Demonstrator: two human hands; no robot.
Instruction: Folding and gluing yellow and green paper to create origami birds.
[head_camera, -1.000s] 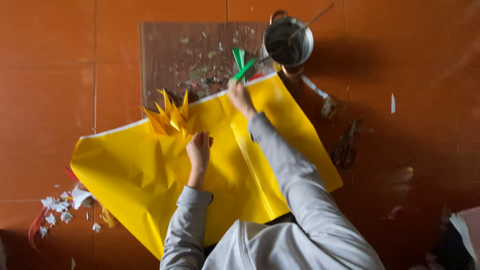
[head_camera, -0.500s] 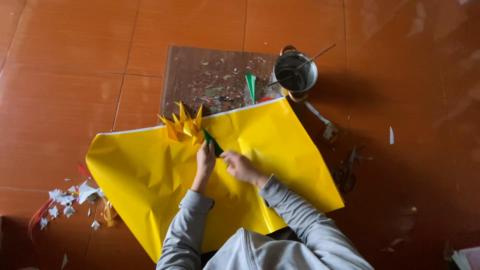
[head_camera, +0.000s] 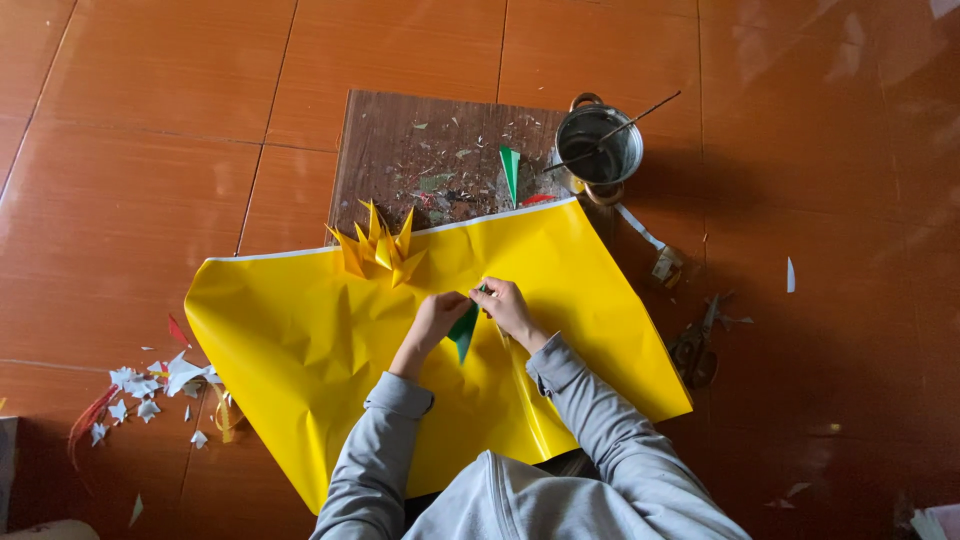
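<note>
The floor (head_camera: 150, 120) is made of big shiny red-brown tiles. On the far left lie small white paper scraps (head_camera: 140, 385) and a thin red strip (head_camera: 88, 420). A big yellow sheet of paper (head_camera: 300, 350) is spread flat on the floor in the middle. At its top edge sits a bunch of pointy yellow folded pieces (head_camera: 378, 248).

Behind the sheet is a brown wooden board (head_camera: 400, 150) with tiny bits of paper on it. A green paper cone (head_camera: 510, 170) lies on the board, point down.

The person wears grey sleeves. The left hand (head_camera: 437, 315) and the right hand (head_camera: 505, 305) meet over the middle of the yellow sheet. Both hands have their fingers pinched shut on a small green folded paper (head_camera: 463, 332). Its pointy end hangs down below the hands.

To the right of the board stands a little metal pot (head_camera: 598, 150) with a thin stick in it. Farther right, scissors (head_camera: 697, 345) lie on the floor just beside the yellow sheet.
</note>
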